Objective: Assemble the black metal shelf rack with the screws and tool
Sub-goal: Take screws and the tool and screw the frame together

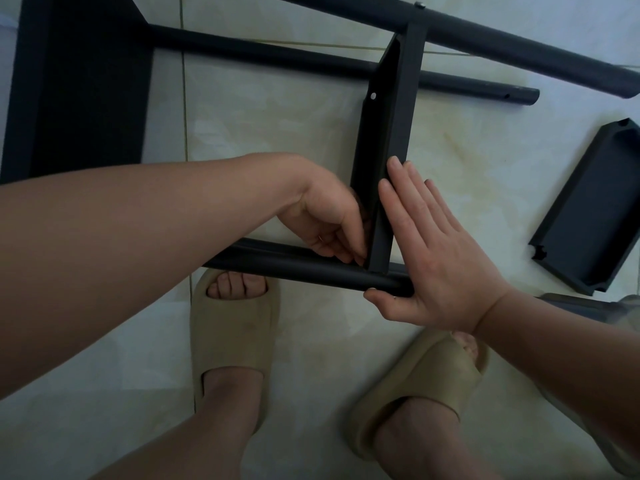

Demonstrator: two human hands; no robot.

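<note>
A black metal shelf panel point(398, 109) stands on edge between a far black tube point(502, 46) and a near black tube point(294, 263). A screw head point(419, 5) shows on the far tube above the panel. My left hand point(329, 220) reaches into the corner where the panel meets the near tube, fingertips curled against the panel's inner face; what they hold is hidden. My right hand point(433, 254) lies flat with straight fingers against the panel's outer face, its thumb under the near tube.
A second black tube point(277, 57) lies on the pale tiled floor behind. A wide black panel point(79, 88) fills the upper left. A loose black shelf tray point(595, 209) lies at the right. My feet in beige slides point(235, 327) stand just below the near tube.
</note>
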